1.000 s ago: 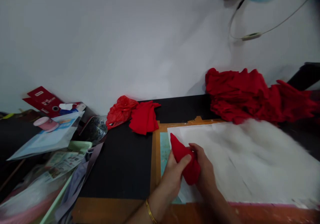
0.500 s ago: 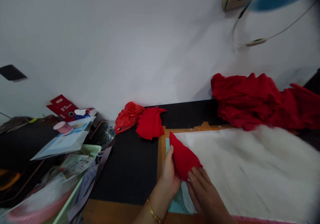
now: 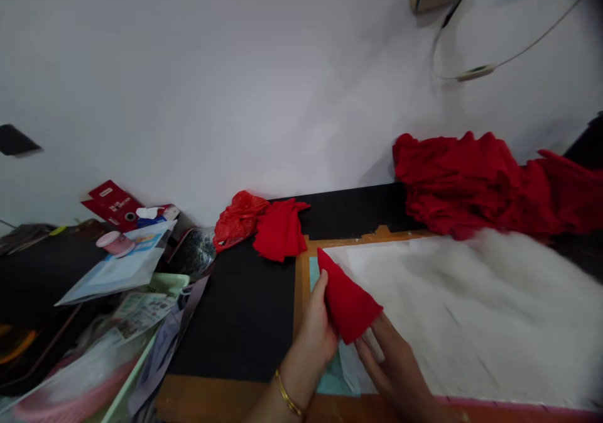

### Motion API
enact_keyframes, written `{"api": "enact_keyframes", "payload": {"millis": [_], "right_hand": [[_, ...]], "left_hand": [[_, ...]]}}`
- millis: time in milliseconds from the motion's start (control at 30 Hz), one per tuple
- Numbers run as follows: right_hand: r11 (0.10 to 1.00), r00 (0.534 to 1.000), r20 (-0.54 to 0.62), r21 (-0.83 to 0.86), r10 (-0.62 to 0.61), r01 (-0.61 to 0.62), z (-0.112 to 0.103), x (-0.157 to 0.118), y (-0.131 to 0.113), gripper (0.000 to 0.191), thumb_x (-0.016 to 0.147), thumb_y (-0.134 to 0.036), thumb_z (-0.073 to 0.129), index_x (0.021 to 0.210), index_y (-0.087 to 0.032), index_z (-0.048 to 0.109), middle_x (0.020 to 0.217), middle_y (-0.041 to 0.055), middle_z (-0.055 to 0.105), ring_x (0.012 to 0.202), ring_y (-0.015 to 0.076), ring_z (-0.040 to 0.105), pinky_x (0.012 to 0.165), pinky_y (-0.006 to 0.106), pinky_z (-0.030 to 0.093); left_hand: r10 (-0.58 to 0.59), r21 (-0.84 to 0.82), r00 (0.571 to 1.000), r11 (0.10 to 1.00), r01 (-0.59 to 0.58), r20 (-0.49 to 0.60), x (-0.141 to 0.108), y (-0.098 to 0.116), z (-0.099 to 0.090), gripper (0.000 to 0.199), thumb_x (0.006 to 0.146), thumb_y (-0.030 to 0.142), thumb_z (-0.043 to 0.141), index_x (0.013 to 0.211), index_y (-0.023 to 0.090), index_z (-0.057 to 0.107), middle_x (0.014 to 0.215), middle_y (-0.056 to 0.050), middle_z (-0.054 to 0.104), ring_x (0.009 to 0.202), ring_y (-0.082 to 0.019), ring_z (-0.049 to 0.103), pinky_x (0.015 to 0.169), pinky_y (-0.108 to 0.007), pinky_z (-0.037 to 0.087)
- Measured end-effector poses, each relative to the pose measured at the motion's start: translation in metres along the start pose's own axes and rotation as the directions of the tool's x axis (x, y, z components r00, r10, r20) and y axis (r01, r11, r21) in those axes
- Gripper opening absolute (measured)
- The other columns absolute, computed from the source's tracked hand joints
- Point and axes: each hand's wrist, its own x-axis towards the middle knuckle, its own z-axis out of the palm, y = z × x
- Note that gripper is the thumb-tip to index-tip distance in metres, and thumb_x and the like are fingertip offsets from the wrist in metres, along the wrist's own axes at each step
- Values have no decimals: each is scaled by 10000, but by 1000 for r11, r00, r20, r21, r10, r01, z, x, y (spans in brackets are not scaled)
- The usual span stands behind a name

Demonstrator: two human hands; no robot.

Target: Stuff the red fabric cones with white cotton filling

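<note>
A red cone-shaped piece of cloth point(image 3: 349, 300), pointed at the top and wider below, is held over the left edge of the white sheet point(image 3: 452, 347). My left hand point(image 3: 316, 322), with a gold bangle at the wrist, grips its left side, thumb on the front. At its lower right edge is my right hand point(image 3: 391, 360), fingers apart; some fingertips pass behind or inside the cloth's lower opening and are hidden. Beyond, a small stack of similar red cloth pieces point(image 3: 281, 229) lies against a crumpled red plastic bag point(image 3: 239, 219).
A large heap of red cloth point(image 3: 471, 181) lies along the wall at right, beside blurred whitish stuffing point(image 3: 513, 272). To the left, a green basket point(image 3: 162, 280) holds bags and papers, with a pink spool point(image 3: 115, 243) above it. A cord point(image 3: 541, 39) hangs at upper right.
My right hand's fingers have spread and shifted from the front of the red cloth to its lower edge. My left hand keeps its grip; the view has moved slightly.
</note>
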Motion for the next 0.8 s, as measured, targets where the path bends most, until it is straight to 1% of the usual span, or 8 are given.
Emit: {"api": "enact_keyframes", "payload": {"millis": [167,267,367,467,567,667,733,800], "right_hand": [[991,991,-5,10,-133,133,1,8,-3,441,897,-117,496,1323,-230,486,1166,98,663,1124,264,617,932,425,550],[987,985,-87,-56,-152,148,-5,8,-3,410,904,-123,514,1302,-222,512,1119,103,675,1083,268,627,903,449,555],[987,987,-94,-104,-129,119,-17,2,-3,438,907,-117,508,1331,-229,509,1233,122,631,1148,285,583,896,480,545],[981,984,-94,-137,-149,135,-21,-4,-2,452,900,-79,501,1321,-242,523,1225,113,634,1099,264,599,863,457,559],[971,979,-82,-162,-188,173,-14,-7,3,440,902,-60,493,1308,-225,529,1172,116,652,1061,250,621,841,423,579],[962,975,-114,-217,-191,164,-9,-6,8,407,911,-87,467,1295,-205,531,1138,122,666,1061,262,634,837,419,587],[976,984,-125,-192,-126,100,-12,-4,10,392,920,-114,453,1295,-200,529,1158,124,662,1070,255,634,844,394,585],[995,993,-117,-98,-19,7,-18,-3,10,359,931,-150,461,1274,-215,547,1177,114,656,1044,228,643,838,345,581]], "left_hand": [[113,40,989,993,-110,-94,11,-1,-1,411,800,294,704,1190,205,610,984,-65,725,839,-192,700,805,-318,550],[53,-37,999,998,-53,0,11,4,1,359,862,398,601,1106,140,648,957,-97,723,855,-213,696,825,-334,541],[54,-86,995,995,-46,84,9,11,1,388,848,466,598,1017,127,679,911,-92,726,824,-211,688,818,-335,537],[54,-94,996,994,-47,73,6,10,2,348,801,425,678,987,132,680,905,-80,725,791,-188,677,799,-315,534],[75,-18,996,997,-74,53,4,-2,1,326,751,325,744,1004,138,657,905,-69,716,771,-169,665,796,-297,525],[157,89,972,981,-175,174,2,-19,-1,454,721,247,775,1134,185,598,972,-58,707,818,-171,660,806,-304,517],[226,112,934,958,-265,275,1,-26,-3,547,717,208,778,1215,212,550,1043,-60,694,883,-178,652,841,-319,508],[271,132,907,936,-326,321,1,-29,-5,630,703,169,783,1269,227,512,1072,-59,686,909,-177,642,862,-327,502]]}}
